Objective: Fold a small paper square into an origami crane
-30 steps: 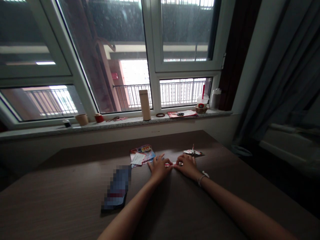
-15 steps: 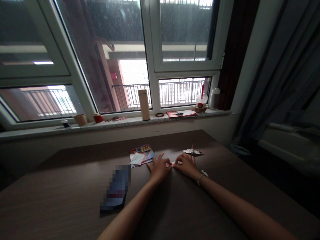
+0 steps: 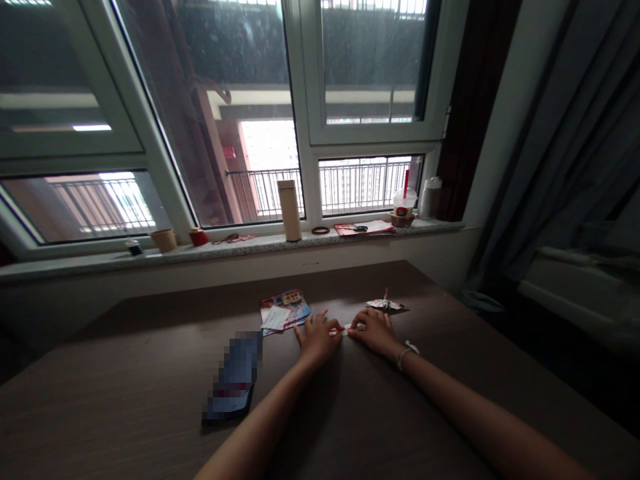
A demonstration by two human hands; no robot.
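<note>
Both hands meet over a small strip of folded paper (image 3: 346,330), white with red print, lying on the brown table. My left hand (image 3: 319,339) pinches its left end between thumb and forefinger, the other fingers spread. At the right end, my right hand (image 3: 375,330) presses the paper with closed fingertips; a pale bracelet circles that wrist. Much of the strip is hidden under the fingers. Just beyond the right hand stands a folded paper crane (image 3: 386,303) with printed wings. Left of the left hand lie colourful printed sheets (image 3: 295,303) with a small white slip (image 3: 276,318) on them.
A dark blurred phone-like object (image 3: 233,380) rests left of my left forearm. Along the windowsill (image 3: 240,248) stand a beige flask (image 3: 289,212), a paper cup (image 3: 164,240), a lidded cup with red straw (image 3: 403,203), and scissors (image 3: 360,229) on red-and-white sheets.
The fingertips have drawn slightly apart, so a little more of the white paper shows between them. Otherwise the hands and objects stay nearly the same.
</note>
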